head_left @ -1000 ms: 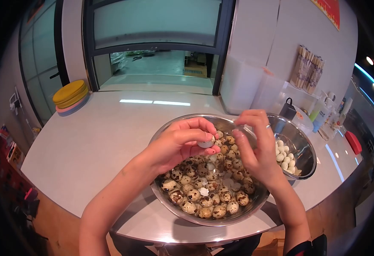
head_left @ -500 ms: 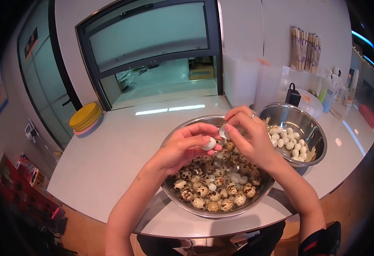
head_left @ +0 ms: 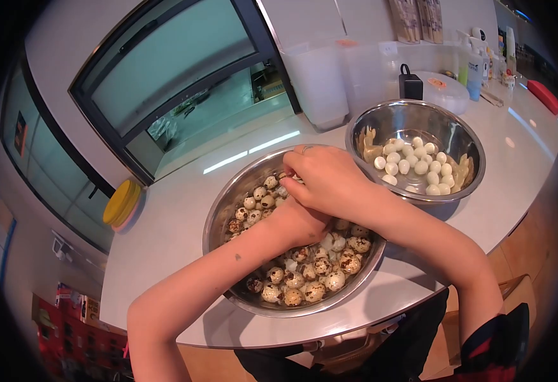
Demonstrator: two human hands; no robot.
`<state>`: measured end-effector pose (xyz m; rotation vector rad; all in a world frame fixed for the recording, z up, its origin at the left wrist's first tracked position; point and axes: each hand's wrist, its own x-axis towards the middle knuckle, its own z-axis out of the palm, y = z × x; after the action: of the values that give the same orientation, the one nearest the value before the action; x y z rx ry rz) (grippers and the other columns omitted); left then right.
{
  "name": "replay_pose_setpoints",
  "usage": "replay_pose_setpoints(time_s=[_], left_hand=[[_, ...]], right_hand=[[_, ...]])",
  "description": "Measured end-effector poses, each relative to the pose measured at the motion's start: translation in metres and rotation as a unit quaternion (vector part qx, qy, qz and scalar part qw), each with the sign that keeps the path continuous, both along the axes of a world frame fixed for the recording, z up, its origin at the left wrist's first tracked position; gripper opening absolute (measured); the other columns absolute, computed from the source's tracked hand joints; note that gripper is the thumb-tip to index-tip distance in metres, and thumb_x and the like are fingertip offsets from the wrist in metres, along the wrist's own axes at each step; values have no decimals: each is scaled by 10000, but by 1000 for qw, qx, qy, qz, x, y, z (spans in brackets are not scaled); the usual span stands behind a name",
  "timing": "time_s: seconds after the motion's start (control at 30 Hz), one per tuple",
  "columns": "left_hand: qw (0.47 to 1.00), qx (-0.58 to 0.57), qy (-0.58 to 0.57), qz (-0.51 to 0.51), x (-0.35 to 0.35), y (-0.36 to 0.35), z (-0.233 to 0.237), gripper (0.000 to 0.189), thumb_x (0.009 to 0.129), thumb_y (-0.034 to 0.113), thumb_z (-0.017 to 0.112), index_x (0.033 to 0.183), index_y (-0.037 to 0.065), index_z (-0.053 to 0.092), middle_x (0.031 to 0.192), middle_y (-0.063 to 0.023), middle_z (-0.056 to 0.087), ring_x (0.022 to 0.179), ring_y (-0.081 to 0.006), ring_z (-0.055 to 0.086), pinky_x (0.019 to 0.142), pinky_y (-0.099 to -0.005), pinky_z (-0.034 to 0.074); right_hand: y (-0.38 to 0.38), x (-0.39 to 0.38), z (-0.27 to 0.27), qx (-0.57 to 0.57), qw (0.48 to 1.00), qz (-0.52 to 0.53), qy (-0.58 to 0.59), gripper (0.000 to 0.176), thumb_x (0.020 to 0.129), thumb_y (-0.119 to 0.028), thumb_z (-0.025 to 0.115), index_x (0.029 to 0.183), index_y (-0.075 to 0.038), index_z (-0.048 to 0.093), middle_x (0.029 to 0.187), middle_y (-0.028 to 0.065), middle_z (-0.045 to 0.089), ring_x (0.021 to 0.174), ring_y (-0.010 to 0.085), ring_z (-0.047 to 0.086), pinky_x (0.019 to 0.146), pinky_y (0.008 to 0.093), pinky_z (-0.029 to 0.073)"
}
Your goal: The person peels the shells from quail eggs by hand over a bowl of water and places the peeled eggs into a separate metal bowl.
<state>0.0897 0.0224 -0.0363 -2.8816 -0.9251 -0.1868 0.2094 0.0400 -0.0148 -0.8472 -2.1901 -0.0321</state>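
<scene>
A pale counter [head_left: 164,229] carries two steel bowls side by side and close together. The large bowl [head_left: 218,213] in front of the person holds speckled quail eggs [head_left: 311,280]. The smaller bowl [head_left: 419,118] to its right holds peeled white eggs [head_left: 413,167] and lies nearer the right arm. Both hands are down inside the large bowl at its far side. The right hand [head_left: 327,178] lies across the left hand [head_left: 304,221] and covers it, fingers curled down and pointing left at the nearest unpeeled eggs [head_left: 263,194]. I cannot tell whether either hand's fingers grip an egg, because they are hidden.
</scene>
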Motion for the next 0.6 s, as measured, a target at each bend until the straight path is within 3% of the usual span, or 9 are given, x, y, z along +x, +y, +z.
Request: replay_pose_setpoints(time_s=[0.17, 0.23, 0.33, 0.37, 0.4, 0.47, 0.5, 0.53, 0.6], left_hand=[[998, -36, -53, 21, -6, 8, -9, 194, 767, 44, 506, 938, 6, 589, 912, -158, 599, 875, -308, 554, 792, -378, 424], [955, -284, 10, 85, -14, 3, -2, 162, 792, 75, 512, 920, 8, 585, 898, -145, 597, 846, -281, 561, 766, -367, 425], [940, -319, -80, 86, -31, -2, 16, 158, 814, 112, 522, 914, 0, 573, 826, -105, 581, 815, -235, 555, 729, -344, 424], [951, -275, -137, 41, -44, 5, 6, 155, 836, 172, 551, 834, 17, 560, 712, -37, 536, 662, -146, 519, 602, -267, 408], [951, -273, -139, 42, -46, 2, 15, 155, 836, 172, 551, 834, 17, 560, 712, -37, 536, 662, -146, 519, 602, -267, 408], [823, -476, -195, 242, -44, -5, 37, 223, 867, 245, 538, 752, 53, 536, 646, 13, 497, 533, -77, 434, 490, -199, 335], [792, -515, -231, 232, -47, -3, 38, 277, 886, 301, 519, 711, 86, 514, 624, 36, 485, 473, -33, 366, 436, -166, 271], [793, -512, -232, 234, -48, -4, 39, 277, 886, 301, 519, 711, 86, 514, 624, 36, 485, 473, -33, 366, 436, -166, 271], [730, -555, -312, 249, -46, -4, 39, 278, 896, 300, 500, 730, 77, 510, 651, 29, 509, 497, -39, 396, 429, -166, 289]], right_hand=[[5, -1, -6, -17, 998, -19, -55, 162, 739, -179, 564, 777, -23, 587, 732, 142, 602, 709, 321, 598, 630, 416, 474], [3, 5, -2, -32, 993, -34, -104, 145, 725, -158, 567, 762, -20, 596, 725, 151, 608, 705, 320, 607, 624, 413, 481], [0, 16, 8, -75, 980, -27, -181, 124, 695, -120, 571, 736, -10, 611, 732, 171, 618, 708, 317, 622, 620, 404, 493], [0, 20, 8, -73, 976, -28, -201, 125, 686, -112, 572, 734, -7, 619, 746, 173, 623, 714, 318, 625, 622, 398, 498], [-1, 24, 10, -69, 972, -29, -223, 126, 677, -105, 573, 732, -5, 626, 759, 174, 628, 719, 318, 628, 624, 392, 502], [-3, 25, 12, -110, 956, -27, -270, 138, 685, -110, 570, 760, -14, 635, 768, 176, 629, 739, 324, 627, 643, 400, 500], [-3, 21, 8, -160, 939, -9, -305, 141, 694, -113, 564, 771, -23, 641, 772, 177, 629, 750, 326, 626, 653, 405, 499], [-2, 18, 6, -209, 917, 8, -339, 144, 704, -116, 558, 782, -32, 646, 777, 178, 629, 761, 329, 625, 663, 411, 497], [3, 15, 5, -251, 892, 23, -374, 185, 727, -128, 554, 867, -46, 642, 832, 170, 633, 814, 324, 618, 713, 416, 487]])
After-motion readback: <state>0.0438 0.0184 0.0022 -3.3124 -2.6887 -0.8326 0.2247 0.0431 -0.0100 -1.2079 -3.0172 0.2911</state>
